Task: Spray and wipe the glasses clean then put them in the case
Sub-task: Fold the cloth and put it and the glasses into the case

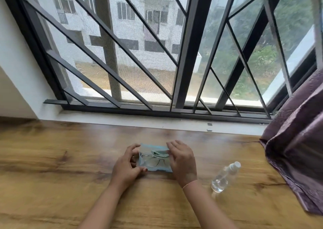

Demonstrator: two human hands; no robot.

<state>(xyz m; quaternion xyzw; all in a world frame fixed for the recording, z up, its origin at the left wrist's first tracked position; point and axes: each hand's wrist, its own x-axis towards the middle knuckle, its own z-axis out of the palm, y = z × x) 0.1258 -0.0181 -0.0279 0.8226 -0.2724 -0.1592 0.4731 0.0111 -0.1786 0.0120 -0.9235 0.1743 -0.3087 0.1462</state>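
A light blue glasses case with a clear lid lies on the wooden table in the middle. Through the lid I see thin-framed glasses and a rolled pale green cloth. My left hand holds the case's left end, thumb at its near edge and curled fingers at the far corner. My right hand holds the right end, fingers over the lid by the cloth. A clear spray bottle with a white nozzle lies on its side to the right of my right wrist.
A purple curtain drapes onto the table at the right edge. A white window sill and a black barred window run along the far side.
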